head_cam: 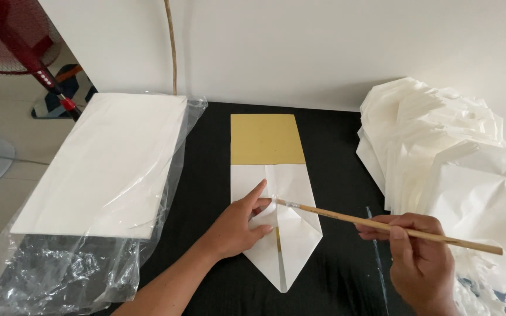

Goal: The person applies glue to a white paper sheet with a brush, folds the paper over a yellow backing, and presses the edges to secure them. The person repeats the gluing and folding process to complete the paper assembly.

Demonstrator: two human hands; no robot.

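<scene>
pressing white folded paper (282, 234), left hand (238, 225) flat, fingers apart; right hand (420, 257) grip clamped on brush (382, 223)

Left hand (238, 225) pressing folded white paper (282, 234), right hand (420, 251) holding brush (382, 224) to it

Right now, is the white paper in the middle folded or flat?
Folded. The white paper has flaps creased inward to a point at the bottom; the left hand presses one flap.
</scene>
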